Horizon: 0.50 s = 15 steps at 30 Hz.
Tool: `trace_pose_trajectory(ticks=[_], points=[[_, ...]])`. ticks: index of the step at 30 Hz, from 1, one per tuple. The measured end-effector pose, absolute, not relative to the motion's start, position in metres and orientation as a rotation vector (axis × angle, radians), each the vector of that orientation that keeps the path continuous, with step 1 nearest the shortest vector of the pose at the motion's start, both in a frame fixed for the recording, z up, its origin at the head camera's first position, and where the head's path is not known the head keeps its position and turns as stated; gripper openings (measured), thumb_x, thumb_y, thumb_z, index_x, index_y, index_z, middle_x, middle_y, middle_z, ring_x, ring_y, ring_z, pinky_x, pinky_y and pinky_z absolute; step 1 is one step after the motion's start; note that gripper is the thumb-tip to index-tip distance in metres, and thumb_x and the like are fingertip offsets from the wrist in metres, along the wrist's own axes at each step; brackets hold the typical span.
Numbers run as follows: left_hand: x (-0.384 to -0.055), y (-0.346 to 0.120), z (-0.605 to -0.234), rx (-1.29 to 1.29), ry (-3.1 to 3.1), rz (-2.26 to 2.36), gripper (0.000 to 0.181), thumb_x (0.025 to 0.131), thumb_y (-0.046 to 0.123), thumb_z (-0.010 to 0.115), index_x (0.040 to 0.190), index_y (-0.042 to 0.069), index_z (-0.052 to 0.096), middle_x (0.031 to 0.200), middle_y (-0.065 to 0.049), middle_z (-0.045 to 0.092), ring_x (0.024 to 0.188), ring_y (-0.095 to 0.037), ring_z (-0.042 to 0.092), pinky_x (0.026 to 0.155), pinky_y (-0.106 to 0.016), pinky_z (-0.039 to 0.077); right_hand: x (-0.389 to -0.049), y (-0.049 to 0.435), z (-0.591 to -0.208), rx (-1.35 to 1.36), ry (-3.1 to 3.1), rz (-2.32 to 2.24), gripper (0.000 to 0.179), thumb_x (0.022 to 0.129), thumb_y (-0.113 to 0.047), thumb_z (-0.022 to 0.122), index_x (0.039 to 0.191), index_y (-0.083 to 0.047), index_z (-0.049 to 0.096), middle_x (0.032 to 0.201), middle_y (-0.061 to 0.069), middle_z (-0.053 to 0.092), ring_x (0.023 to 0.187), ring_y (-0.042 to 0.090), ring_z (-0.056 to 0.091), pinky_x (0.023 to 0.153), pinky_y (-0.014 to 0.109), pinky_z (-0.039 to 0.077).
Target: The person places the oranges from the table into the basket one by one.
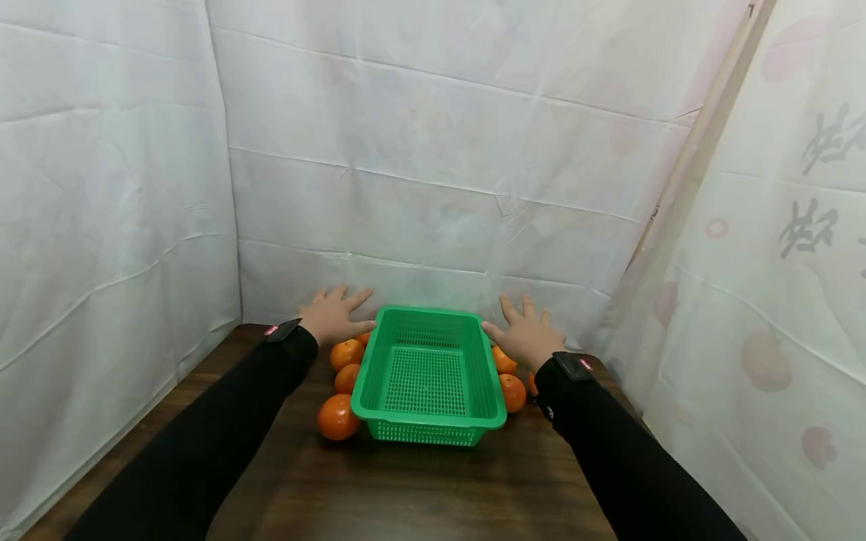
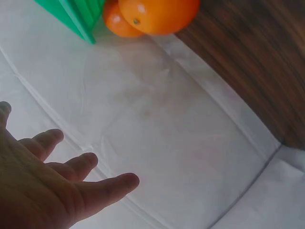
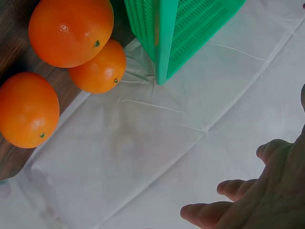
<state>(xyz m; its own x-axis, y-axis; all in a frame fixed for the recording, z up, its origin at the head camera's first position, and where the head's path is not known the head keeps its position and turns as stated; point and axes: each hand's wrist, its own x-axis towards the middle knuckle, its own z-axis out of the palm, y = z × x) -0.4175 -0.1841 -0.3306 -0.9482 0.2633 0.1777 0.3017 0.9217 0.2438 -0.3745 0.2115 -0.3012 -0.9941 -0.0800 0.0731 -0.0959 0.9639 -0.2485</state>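
A green plastic basket (image 1: 429,417) with slotted walls stands on the table, nothing inside it. My left hand (image 1: 333,315) is held up at the basket's far left corner, fingers spread and straight, thumb close to the rim. On the other side my right hand (image 1: 528,336) mirrors it, fingers spread, thumb near the far right corner. Neither hand holds anything. Several oranges lie to the left of the basket, the nearest orange (image 1: 337,418) beside its front corner. More lie to the right, among them one orange (image 1: 512,393) close to the wall; my right wrist partly hides others.
The dark wooden table (image 1: 419,492) extends in front of the basket. White cloth sheets (image 1: 433,150) hang behind it and along both sides. In the right wrist view, an orange (image 3: 28,109) sits near the table's far edge.
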Motion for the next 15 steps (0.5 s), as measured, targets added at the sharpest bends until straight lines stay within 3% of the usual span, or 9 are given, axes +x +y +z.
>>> trace_pose_trajectory(ticks=[7,15], points=[[-0.399,-0.187,-0.343,-0.482,-2.900,-0.413,0.078,0.107,0.060,0.055,0.172,0.033,0.021,0.176,-0.025,0.017,0.158,-0.063,0.013,0.113,-0.089,0.019,-0.365,0.208,-0.310,0.151,-3.018,0.401,0.085,0.104,-0.078,0.033,0.172,-0.038,0.002,0.180,0.018,-0.009,0.160,0.061,-0.002,0.112,0.090,0.019],[-0.380,-0.186,-0.353,-0.525,-2.844,-0.422,0.079,0.106,0.060,0.056,0.172,0.031,0.022,0.176,-0.025,0.021,0.156,-0.063,0.019,0.116,-0.084,0.024,-0.353,0.205,-0.324,0.166,-2.976,0.514,0.086,0.103,-0.079,0.033,0.172,-0.039,0.001,0.180,0.018,-0.009,0.160,0.060,-0.002,0.111,0.092,0.014]])
